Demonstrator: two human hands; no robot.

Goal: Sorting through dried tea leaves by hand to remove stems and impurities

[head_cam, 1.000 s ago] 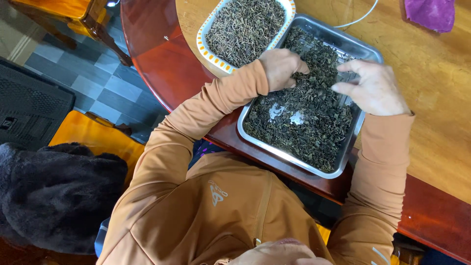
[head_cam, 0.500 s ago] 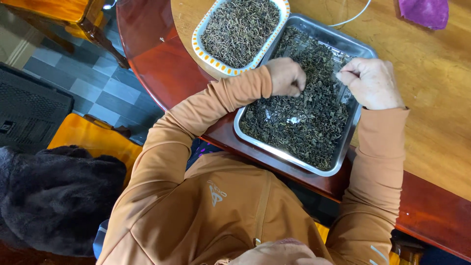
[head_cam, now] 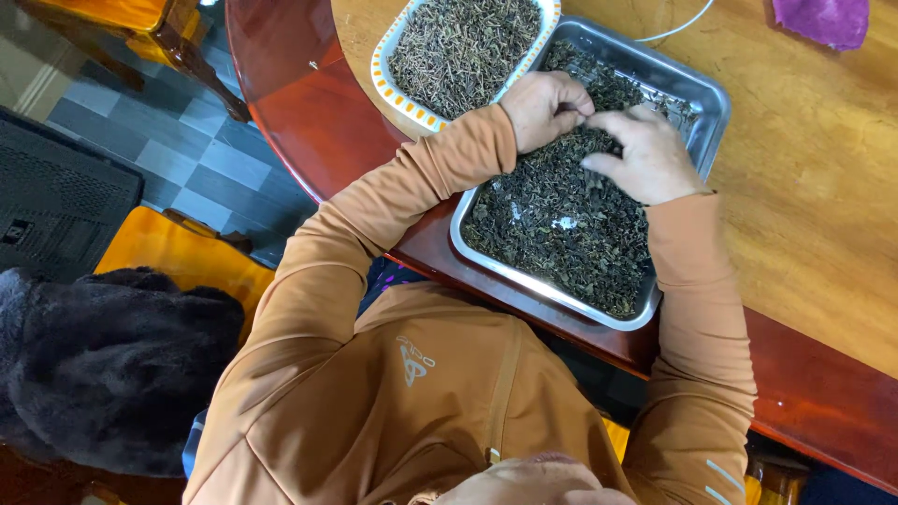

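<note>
A rectangular metal tray (head_cam: pixel 713 93) full of dark dried leaves (head_cam: pixel 561 224) lies on the wooden table. Both my hands rest in its far half, fingertips meeting over the pile. My left hand (head_cam: pixel 544 108) is curled into a loose fist with its fingers closed on some leaves. My right hand (head_cam: pixel 647 157) lies knuckles up beside it, fingers bent and pinching at the same spot. A white oval dish (head_cam: pixel 385 79) with an orange-dotted rim sits just left of the tray, touching it, and holds thinner brownish stems (head_cam: pixel 463 47).
The table has a light wooden top (head_cam: pixel 823 187) and a dark red rim (head_cam: pixel 299 103). A purple cloth (head_cam: pixel 823 19) lies at the far right and a thin white cord (head_cam: pixel 678 26) behind the tray. A dark furry garment (head_cam: pixel 103 365) lies on a yellow seat (head_cam: pixel 178 257) at the left.
My right hand has moved left across the tray until it meets my left hand, which has stayed in the far part of the pile.
</note>
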